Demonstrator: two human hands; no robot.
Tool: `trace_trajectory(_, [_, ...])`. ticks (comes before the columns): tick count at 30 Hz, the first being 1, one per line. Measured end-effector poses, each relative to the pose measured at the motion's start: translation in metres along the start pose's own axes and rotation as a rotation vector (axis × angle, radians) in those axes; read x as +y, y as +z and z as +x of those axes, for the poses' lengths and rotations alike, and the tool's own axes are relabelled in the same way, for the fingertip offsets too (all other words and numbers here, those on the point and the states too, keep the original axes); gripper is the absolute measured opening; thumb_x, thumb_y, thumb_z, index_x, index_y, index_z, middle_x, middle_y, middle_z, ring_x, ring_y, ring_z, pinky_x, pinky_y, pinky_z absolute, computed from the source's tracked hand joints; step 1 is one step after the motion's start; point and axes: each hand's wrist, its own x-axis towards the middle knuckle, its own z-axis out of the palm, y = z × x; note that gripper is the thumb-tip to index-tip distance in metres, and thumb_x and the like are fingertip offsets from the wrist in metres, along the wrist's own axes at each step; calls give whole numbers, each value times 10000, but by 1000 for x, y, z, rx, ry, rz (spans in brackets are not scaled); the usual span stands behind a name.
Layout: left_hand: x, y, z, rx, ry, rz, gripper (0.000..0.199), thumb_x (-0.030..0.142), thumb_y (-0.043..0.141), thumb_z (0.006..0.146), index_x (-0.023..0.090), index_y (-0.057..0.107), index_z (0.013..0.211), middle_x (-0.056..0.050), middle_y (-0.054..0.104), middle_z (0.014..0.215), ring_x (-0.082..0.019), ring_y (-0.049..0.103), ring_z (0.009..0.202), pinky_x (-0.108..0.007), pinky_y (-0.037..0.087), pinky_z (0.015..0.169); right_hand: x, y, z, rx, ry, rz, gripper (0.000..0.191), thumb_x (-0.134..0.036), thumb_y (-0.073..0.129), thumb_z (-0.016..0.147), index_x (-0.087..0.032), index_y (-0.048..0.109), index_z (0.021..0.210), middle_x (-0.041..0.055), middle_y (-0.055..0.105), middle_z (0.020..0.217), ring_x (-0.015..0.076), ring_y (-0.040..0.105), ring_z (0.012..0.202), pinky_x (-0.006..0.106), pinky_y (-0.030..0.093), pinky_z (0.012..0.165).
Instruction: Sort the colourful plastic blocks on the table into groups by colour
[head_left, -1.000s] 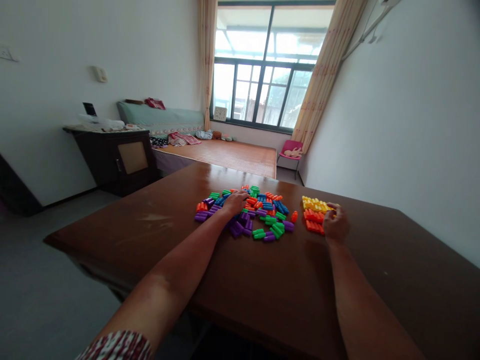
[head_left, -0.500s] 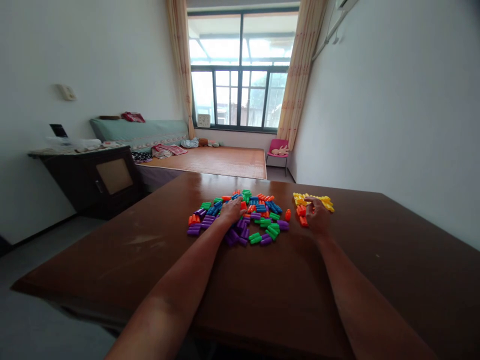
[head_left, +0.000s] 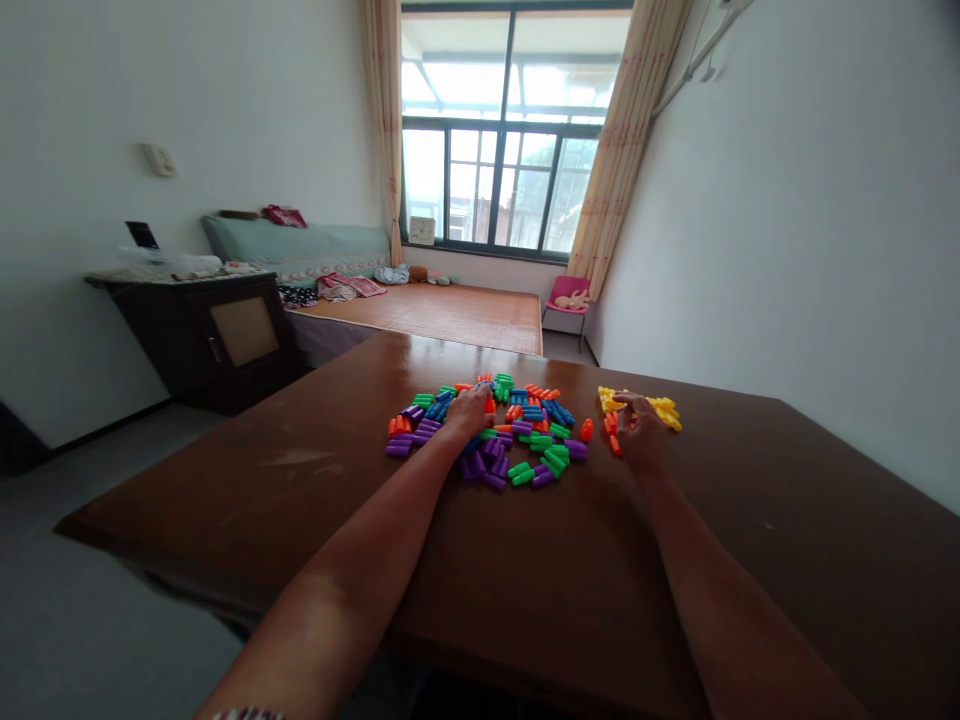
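Many plastic toy building blocks in purple, green, blue and orange form a loose pile (head_left: 491,465) on the brown table (head_left: 540,570). My left hand (head_left: 469,410) reaches into the far middle of this pile, its fingers closed around an orange block (head_left: 490,406) beside the thumb. To the right, my right hand (head_left: 641,428) hovers low over a small group of orange blocks (head_left: 613,435), partly covering them. Its fingers are bent and look apart. Just beyond lies a group of yellow blocks (head_left: 666,412), also partly hidden by that hand.
A single orange block (head_left: 586,430) lies between the two groups. Behind the table stand a bed (head_left: 465,315) and a pink chair (head_left: 568,297). A dark cabinet (head_left: 244,335) is at the left, and a window (head_left: 510,190) is at the back.
The view has shifted, so the scene sits further right. My right hand has moved slightly left over the orange blocks and covers more of them. My left hand stays at the pile.
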Motion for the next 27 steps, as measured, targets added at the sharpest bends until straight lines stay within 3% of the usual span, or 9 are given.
trace_trajectory(4, [3, -9, 0, 58, 88, -150, 119, 134, 585, 800, 194, 574, 903, -35, 654, 901, -204, 631, 908, -310, 489, 815, -30, 2, 0, -71, 59, 98, 329, -330, 415, 878, -202, 650, 1070, 90, 695, 1009, 221, 647, 870, 379, 516, 791])
trace_trajectory(7, [20, -14, -6, 176, 288, -314, 157, 79, 542, 796, 200, 562, 893, -18, 633, 943, -168, 616, 917, -290, 490, 843, -58, 9, -5, -262, 146, 241, 344, -430, 479, 877, -214, 643, 1089, 62, 702, 878, 205, 652, 741, 354, 527, 697])
trace_trajectory(10, [43, -18, -16, 249, 513, -399, 150, 86, 525, 822, 206, 559, 907, -28, 609, 995, -165, 589, 980, -295, 484, 897, -83, 17, -10, -467, 176, 419, 397, -502, 515, 870, -223, 630, 1127, 65, 711, 964, 208, 667, 792, 353, 539, 717])
trace_trajectory(13, [59, -22, -26, 260, 653, -364, 114, 109, 502, 864, 199, 561, 904, -51, 602, 1028, -181, 552, 1048, -319, 467, 954, -96, 21, -13, -540, 183, 575, 420, -532, 531, 861, -206, 647, 1098, 76, 707, 1031, 221, 665, 903, 372, 533, 821])
trace_trajectory(22, [63, -28, -36, 151, 626, -191, 269, 214, 345, 990, 198, 614, 1003, -72, 608, 1129, -174, 511, 1159, -318, 441, 1032, -97, 22, -16, -662, 372, 876, 429, -486, 739, 709, -215, 664, 1032, 54, 716, 1001, 227, 672, 913, 372, 551, 813])
trace_trajectory(25, [61, -28, -36, 126, 621, -139, 285, 204, 365, 978, 215, 617, 1112, -69, 578, 1245, -185, 468, 1246, -346, 416, 1076, -80, 21, -6, -574, 381, 866, 427, -470, 759, 680, -214, 670, 1009, 60, 717, 1017, 233, 665, 949, 380, 544, 838])
trace_trajectory(27, [57, -27, -35, 142, 625, -118, 307, 195, 383, 967, 223, 607, 1175, -65, 544, 1316, -195, 435, 1292, -363, 382, 1112, -49, 12, 7, -414, 411, 804, 460, -491, 744, 673, -205, 661, 1025, 70, 712, 1035, 227, 664, 940, 377, 544, 824])
